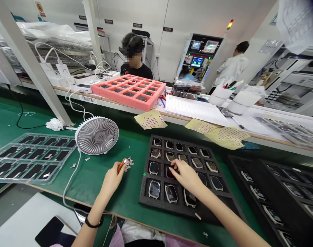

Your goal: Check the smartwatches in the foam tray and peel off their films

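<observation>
My left hand (pixel 114 178) is closed around a slim orange tool (pixel 121 165), with most of it hidden by my fingers. Its tip is beside a small heap of silvery scraps (pixel 130 162) on the green bench. My right hand (pixel 184 175) reaches over the black foam tray (pixel 146 192), thumb and fingers bent together at a watch case (pixel 169 172) in its slot. My fingers cover part of that case. Other watch cases with dark screens, such as the near-left one (pixel 154 189), lie in the neighbouring slots.
A white fan (pixel 97 135) stands left of my hands, beside a clear tray (pixel 22 157) of black rectangular parts. More black foam trays (pixel 251 171) are at right. A pink foam tray (pixel 146 104) rests on the raised shelf. Two people are beyond it.
</observation>
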The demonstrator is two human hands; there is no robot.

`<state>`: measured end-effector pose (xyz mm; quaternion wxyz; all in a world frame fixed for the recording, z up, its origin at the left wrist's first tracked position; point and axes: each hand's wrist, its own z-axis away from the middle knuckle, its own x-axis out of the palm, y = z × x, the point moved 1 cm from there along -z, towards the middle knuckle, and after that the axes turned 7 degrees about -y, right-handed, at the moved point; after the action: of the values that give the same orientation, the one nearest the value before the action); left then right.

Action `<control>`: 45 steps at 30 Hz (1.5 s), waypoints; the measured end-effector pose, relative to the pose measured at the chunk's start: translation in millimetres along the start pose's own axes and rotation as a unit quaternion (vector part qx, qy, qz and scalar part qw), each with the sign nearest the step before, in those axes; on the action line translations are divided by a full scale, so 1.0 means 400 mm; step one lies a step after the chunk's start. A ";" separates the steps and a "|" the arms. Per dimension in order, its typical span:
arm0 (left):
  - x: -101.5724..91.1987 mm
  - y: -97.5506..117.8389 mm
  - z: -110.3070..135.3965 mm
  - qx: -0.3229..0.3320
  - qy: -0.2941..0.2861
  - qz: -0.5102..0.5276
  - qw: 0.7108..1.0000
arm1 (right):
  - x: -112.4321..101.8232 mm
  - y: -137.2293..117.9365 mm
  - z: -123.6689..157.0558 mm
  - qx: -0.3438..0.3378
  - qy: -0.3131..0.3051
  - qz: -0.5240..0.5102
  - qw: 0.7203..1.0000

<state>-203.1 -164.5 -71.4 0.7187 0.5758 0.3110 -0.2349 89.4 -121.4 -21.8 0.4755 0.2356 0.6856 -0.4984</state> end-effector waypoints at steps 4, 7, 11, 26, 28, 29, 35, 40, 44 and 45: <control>0.011 0.022 0.004 0.046 -0.005 0.070 0.996 | 0.013 0.005 0.015 0.011 -0.033 0.009 0.999; 0.026 0.058 0.020 0.098 -0.032 0.122 0.987 | 0.027 -0.001 0.004 0.027 -0.056 -0.050 0.997; 0.044 0.121 0.055 0.144 -0.105 0.200 0.964 | 0.040 0.001 -0.007 0.081 -0.078 -0.130 0.985; 0.093 0.318 0.193 0.204 -0.269 0.336 0.879 | -0.010 -0.160 0.091 0.023 -0.009 -0.740 0.672; 0.094 0.323 0.205 0.210 -0.262 0.326 0.884 | -0.012 -0.165 0.100 0.013 -0.003 -0.752 0.659; 0.094 0.326 0.211 0.212 -0.260 0.323 0.885 | -0.014 -0.165 0.105 0.006 0.001 -0.757 0.654; 0.099 0.344 0.256 0.221 -0.246 0.301 0.894 | -0.025 -0.157 0.156 -0.023 0.020 -0.748 0.663; 0.117 0.349 0.316 0.227 -0.290 0.313 0.876 | -0.024 -0.146 0.232 -0.029 0.003 -0.742 0.670; 0.157 0.354 0.386 0.228 -0.291 0.362 0.856 | -0.012 -0.151 0.298 -0.003 -0.046 -0.813 0.580; 0.168 0.355 0.403 0.225 -0.287 0.371 0.854 | -0.007 -0.151 0.313 0.009 -0.037 -0.822 0.568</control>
<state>-29.0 -288.1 0.6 0.6608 0.7015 -0.2066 -0.1692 94.8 -258.4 2.2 -0.1166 -0.4444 0.5611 -0.6885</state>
